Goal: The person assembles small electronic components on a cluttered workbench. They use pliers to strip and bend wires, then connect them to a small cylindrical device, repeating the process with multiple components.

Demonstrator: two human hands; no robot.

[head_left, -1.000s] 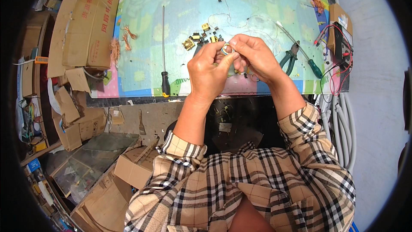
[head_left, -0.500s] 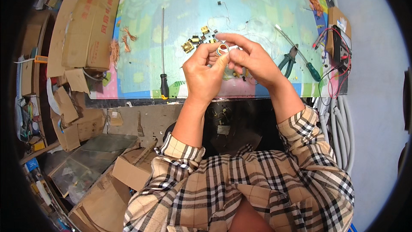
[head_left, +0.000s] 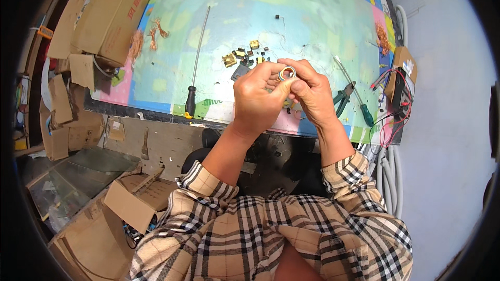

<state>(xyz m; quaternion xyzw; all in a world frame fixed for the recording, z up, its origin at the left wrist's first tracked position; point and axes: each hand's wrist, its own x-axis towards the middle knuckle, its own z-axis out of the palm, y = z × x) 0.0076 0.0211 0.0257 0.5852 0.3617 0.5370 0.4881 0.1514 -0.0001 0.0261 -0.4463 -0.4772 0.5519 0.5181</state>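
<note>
Above the front part of the table, my hands are close together around a small ring, pale with a coloured edge and an open middle. My left hand is closed, pinching the ring's near left side between thumb and fingers. From the other side my right hand has its thumb and forefinger pressed on the ring too. My fingers cover part of it, so its exact kind cannot be told. Just beyond lie several small transformers with yellow wrapping, black parts and a dark grey flat piece.
A long screwdriver lies to the left, bundles of copper wire beyond it. At right are green-handled pliers, a green screwdriver, more copper wire and a black meter with red leads. A large cardboard box stands at left.
The whole view has turned and shifted, so the table appears tilted. My right fingers have drawn in closer around the ring, and the white bit beside it no longer shows.
</note>
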